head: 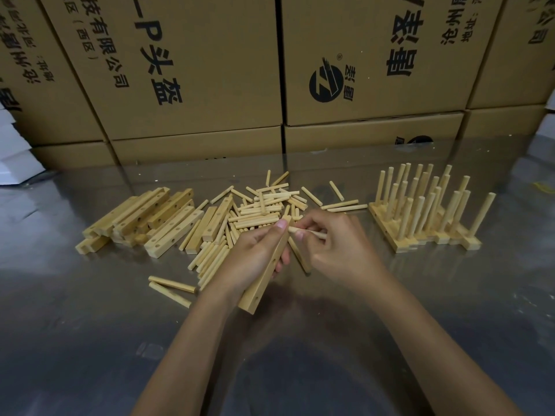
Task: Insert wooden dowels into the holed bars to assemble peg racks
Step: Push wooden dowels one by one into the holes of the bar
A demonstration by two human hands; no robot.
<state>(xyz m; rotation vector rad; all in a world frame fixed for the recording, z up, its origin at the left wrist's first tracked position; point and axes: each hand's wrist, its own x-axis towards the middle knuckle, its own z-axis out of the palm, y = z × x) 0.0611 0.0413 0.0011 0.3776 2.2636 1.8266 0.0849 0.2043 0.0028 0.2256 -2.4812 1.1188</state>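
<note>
My left hand [255,253] grips a pale wooden holed bar [264,280] that slants from its near end by my wrist up toward the dowel pile. My right hand [336,241] pinches a wooden dowel [312,234] lying sideways, its left tip against the bar's far end by my left thumb. A second dowel [300,256] slants under my right hand; who holds it is unclear. Behind my hands lies a loose pile of dowels [264,205]. Left of it, several holed bars [156,217] lie stacked. At the right stand several finished peg racks [426,211] with upright pegs.
Everything rests on a shiny metal table [300,355]. Two stray dowels [171,288] lie at the front left. Large cardboard boxes [360,70] with black print wall off the back. White items [15,157] sit at the far left edge.
</note>
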